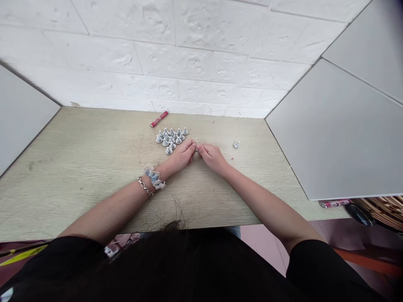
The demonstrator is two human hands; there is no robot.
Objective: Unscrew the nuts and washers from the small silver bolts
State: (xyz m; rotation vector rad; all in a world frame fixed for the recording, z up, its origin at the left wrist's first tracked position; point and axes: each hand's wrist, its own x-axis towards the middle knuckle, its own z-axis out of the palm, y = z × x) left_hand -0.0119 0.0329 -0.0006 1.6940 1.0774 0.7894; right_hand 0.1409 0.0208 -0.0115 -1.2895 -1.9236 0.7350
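My left hand [184, 152] and my right hand [210, 156] meet at the middle of the table, thumbs and fingers pinched together. Between the fingertips shows a small bit of metal, what looks like a bolt [197, 150], mostly hidden by the fingers. Just beyond and to the left of my left hand stands a cluster of several silver bolts [171, 139], each shank up on a wide round base. One more bolt [236, 144] lies apart, tilted, to the right of my right hand.
A red tube [159, 119] lies on the wooden table [78, 167] near the white brick wall [195, 63]. Grey panels border the left [22, 117] and right [340, 138]. A tiny red scrap [232, 158] is near the right hand. Another red tube [335, 203] lies at the lower right.
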